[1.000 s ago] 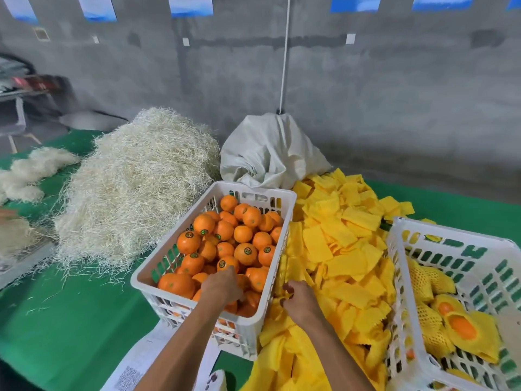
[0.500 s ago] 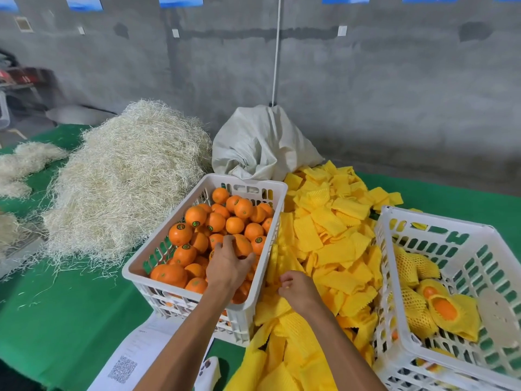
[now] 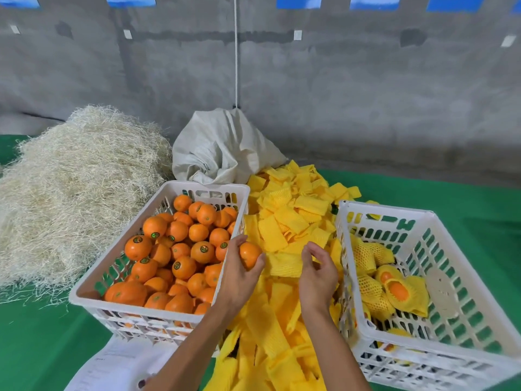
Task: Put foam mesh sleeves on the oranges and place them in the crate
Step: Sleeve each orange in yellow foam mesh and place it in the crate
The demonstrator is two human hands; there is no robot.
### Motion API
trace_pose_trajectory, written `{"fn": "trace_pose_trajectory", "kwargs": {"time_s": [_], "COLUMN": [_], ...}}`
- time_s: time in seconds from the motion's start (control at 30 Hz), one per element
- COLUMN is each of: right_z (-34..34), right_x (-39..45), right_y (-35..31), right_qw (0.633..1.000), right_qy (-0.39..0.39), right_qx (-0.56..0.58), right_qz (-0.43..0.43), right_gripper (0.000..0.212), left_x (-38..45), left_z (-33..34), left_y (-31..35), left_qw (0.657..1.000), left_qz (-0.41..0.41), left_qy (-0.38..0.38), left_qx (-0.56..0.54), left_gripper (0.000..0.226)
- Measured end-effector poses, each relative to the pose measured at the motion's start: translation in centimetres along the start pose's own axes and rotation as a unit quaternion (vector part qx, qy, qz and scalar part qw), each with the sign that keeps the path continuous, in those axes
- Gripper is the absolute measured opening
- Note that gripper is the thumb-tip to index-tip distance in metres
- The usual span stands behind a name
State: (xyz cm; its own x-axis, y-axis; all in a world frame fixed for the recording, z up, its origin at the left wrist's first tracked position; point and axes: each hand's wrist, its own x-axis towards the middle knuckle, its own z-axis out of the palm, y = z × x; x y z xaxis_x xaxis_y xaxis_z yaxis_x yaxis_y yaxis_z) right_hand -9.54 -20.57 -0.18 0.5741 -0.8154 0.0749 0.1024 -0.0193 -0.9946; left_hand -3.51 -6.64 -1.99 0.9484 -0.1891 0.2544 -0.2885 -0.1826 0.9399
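Just right of the full crate (image 3: 84, 289), above the sleeve pile: left hand (image 3: 239, 275) grips one bare orange (image 3: 249, 254), fingers curled round it, lifted clear of that crate's rim. Right hand (image 3: 317, 273) sits close beside it, fingers bent and drawn together; looks like it pinches the edge of a yellow foam mesh sleeve (image 3: 284, 265) lying between the two hands, but the contact is partly hidden, so can't confirm a firm hold. Step in hand, my read: orange picked, sleeve about to be opened and pulled over it. Progress: early. Target crate (image 3: 423, 221) to the right of the right hand holds only a handful of sleeved oranges (image 3: 394, 289) on its floor, mostly bare bottom showing. Source crate to the left of the left hand is heaped with unsleeved oranges (image 3: 180, 249). Loose sleeves (image 3: 290, 215) beyond and under both hands, plenty left. Remaining: sleeve this one, drop it right, repeat for nearly the whole crate.
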Motion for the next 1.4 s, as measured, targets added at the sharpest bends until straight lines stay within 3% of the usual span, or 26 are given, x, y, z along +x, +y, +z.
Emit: {"fn": "trace_pose_trajectory", "kwargs": {"time_s": [0.07, 0.17, 0.27, 0.37, 0.5, 0.6, 0.77, 0.9, 1.03, 1.1, 1.17, 1.23, 1.4], "right_z": [-1.0, -2.4, -3.6, -4.3, -4.9, -5.1, -4.9, -5.3, -5.6, -5.6, -5.5, -5.4, -4.7], "right_x": [-0.1, -0.5, -0.9, -1.9, -2.4, -2.3, -2.3, -3.2, -4.0, -4.6, -5.1, -5.6, -6.2], "right_y": [0.0, 0.2, 0.0, -0.1, -0.4, -0.2, 0.1, -0.6, 0.1, 0.3, 0.4, 0.9, 2.1], "right_qw": [1.000, 0.998, 0.994, 0.987, 0.992, 0.992, 0.982, 0.976, 0.905, 0.893, 0.904, 0.928, 0.976], "right_qy": [-0.009, -0.057, -0.109, -0.150, -0.120, -0.099, -0.062, -0.137, -0.215, -0.259, -0.281, -0.254, -0.160], "right_qx": [0.016, -0.002, -0.001, 0.016, -0.001, -0.074, -0.172, -0.167, -0.325, -0.332, -0.304, -0.255, -0.146], "right_qz": [0.013, 0.012, 0.024, 0.049, 0.039, 0.004, -0.048, -0.036, -0.169, -0.158, -0.110, -0.099, -0.024], "right_gripper": [0.014, 0.025, 0.037, 0.043, 0.024, 0.011, 0.025, 0.030, 0.027, 0.033, 0.034, 0.020, 0.039], "left_x": [0.1, 0.4, 1.2, 1.6, 1.7, 1.7, 1.3, 1.3, 1.3, 1.3, 1.4, 1.3, 0.7], "left_z": [0.1, -0.2, -0.6, -0.6, -0.8, -1.2, -0.6, -0.6, -0.2, -0.1, -0.1, -0.2, -0.1], "left_y": [-0.3, -0.4, -0.2, -0.4, -0.6, -0.6, -0.4, -0.7, -1.0, -1.0, -1.0, -0.9, -0.5], "left_qw": [1.000, 0.989, 0.945, 0.910, 0.888, 0.874, 0.876, 0.879, 0.890, 0.894, 0.897, 0.896, 0.887], "left_qz": [-0.017, -0.106, -0.217, -0.270, -0.286, -0.289, -0.295, -0.296, -0.307, -0.310, -0.309, -0.311, -0.319], "left_qy": [-0.003, -0.033, -0.037, -0.063, -0.108, -0.122, -0.122, -0.099, -0.095, -0.095, -0.101, -0.114, -0.183], "left_qx": [-0.020, -0.100, -0.242, -0.307, -0.343, -0.371, -0.361, -0.362, -0.323, -0.308, -0.300, -0.297, -0.280], "left_gripper": [0.054, 0.051, 0.044, 0.054, 0.075, 0.076, 0.066, 0.063, 0.061, 0.061, 0.061, 0.063, 0.061]}}
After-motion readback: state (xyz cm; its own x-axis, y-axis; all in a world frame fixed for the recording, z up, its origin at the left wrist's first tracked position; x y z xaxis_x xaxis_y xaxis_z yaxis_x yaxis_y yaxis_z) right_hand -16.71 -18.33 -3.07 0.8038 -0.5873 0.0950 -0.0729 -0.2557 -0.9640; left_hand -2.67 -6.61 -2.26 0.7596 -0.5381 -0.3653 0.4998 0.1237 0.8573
